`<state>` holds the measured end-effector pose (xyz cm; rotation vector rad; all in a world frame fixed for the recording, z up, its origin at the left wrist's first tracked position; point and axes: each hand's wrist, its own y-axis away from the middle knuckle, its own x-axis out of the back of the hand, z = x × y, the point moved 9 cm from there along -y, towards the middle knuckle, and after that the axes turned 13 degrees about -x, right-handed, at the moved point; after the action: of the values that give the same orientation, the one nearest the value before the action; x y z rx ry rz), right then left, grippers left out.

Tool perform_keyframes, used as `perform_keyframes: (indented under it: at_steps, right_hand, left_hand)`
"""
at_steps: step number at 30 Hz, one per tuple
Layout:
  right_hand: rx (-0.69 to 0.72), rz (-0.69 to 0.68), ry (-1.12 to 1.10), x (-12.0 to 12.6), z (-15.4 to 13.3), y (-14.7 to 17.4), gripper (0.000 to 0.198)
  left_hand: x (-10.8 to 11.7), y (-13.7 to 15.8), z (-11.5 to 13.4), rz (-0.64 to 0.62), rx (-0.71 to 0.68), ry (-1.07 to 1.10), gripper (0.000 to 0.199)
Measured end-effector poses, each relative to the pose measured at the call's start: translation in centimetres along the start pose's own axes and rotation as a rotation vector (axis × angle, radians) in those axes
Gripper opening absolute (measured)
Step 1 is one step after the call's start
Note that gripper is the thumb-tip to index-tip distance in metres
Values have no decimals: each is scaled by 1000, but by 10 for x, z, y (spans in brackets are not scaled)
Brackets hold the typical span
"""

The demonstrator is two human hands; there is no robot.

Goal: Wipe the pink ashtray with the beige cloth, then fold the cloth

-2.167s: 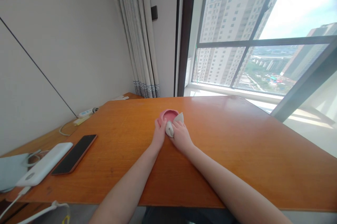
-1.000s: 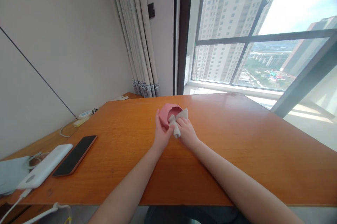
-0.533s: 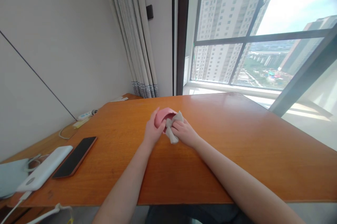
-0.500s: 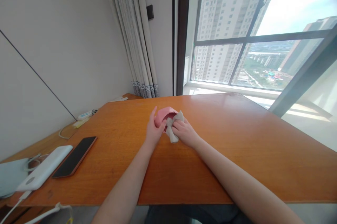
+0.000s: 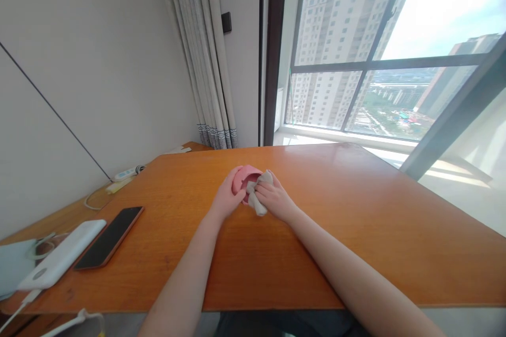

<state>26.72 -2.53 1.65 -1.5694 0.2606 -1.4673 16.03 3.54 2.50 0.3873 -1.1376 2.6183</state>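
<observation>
A pink hollow object [image 5: 245, 173], looking like a bowl or cup, is tilted with its opening toward my right side. My left hand [image 5: 228, 194] is closed around its left side, thumb near the lower rim. In my right hand [image 5: 276, 199] is a crumpled pale grey cloth [image 5: 258, 204], pinched against the opening of the pink object. Part of the cloth hangs down below the fingers. The fingertips of my right hand are partly hidden by the cloth. Both hands are over the middle of the wooden table [image 5: 316, 242].
At the left of the table lie a dark phone [image 5: 109, 238] and a white power bank [image 5: 63, 255] with a cable plugged in. A power strip [image 5: 127, 174] sits by the wall. Behind the table are a grey curtain [image 5: 201, 63] and a large window [image 5: 356, 68].
The pink object has turned a little, so more of its opening shows. My left hand's fingers have wrapped closer round it. The whole view has shifted slightly.
</observation>
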Motion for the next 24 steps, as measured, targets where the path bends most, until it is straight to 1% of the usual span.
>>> perform_keyframes:
  at_steps: [2, 4, 5, 7, 9, 10, 13, 14, 15, 16, 18, 20, 22, 24]
  right_hand:
    - [-39, 34, 10, -3, 5, 2, 20]
    - [-90, 74, -16, -6, 7, 4, 18]
    - [-112, 91, -37, -7, 7, 6, 17]
    - [-137, 113, -79, -6, 6, 7, 16]
    - [-119, 109, -103, -2, 4, 7, 16]
    - [-101, 93, -107, 0, 4, 5, 17]
    - [-21, -6, -97, 1, 3, 2, 16]
    - [-12, -27, -91, 1, 4, 1, 16]
    - [-20, -32, -87, 1, 7, 1, 16]
    - [-38, -24, -85, 1, 9, 1, 15]
    - [-98, 14, -94, 2, 12, 1, 16]
    - [-150, 39, -122, 0, 11, 3, 19]
    - [-159, 40, -158, -4, 6, 5, 22]
    - [-138, 33, -179, -6, -1, 5, 24]
  left_hand:
    - [-5, 6, -3, 103, 41, 71, 72]
    - [-17, 14, -6, 208, 71, 165, 83]
    - [-23, 16, -7, 238, 77, 191, 83]
    - [-27, 18, -7, 268, 70, 180, 75]
    - [-21, 15, -8, 251, 51, 129, 65]
    - [-15, 12, -8, 222, 40, 104, 63]
    - [-4, 4, -11, 69, 39, 38, 64]
    - [-3, 4, -12, 40, 52, 20, 66]
    - [-2, 5, -13, 41, 73, 14, 69]
    - [-3, 8, -15, 75, 98, 30, 75]
    - [-12, 14, -17, 184, 137, 119, 86]
    - [-26, 20, -19, 274, 149, 200, 90]
    - [-32, 25, -22, 335, 162, 186, 79]
    - [-30, 26, -23, 354, 172, 128, 63]
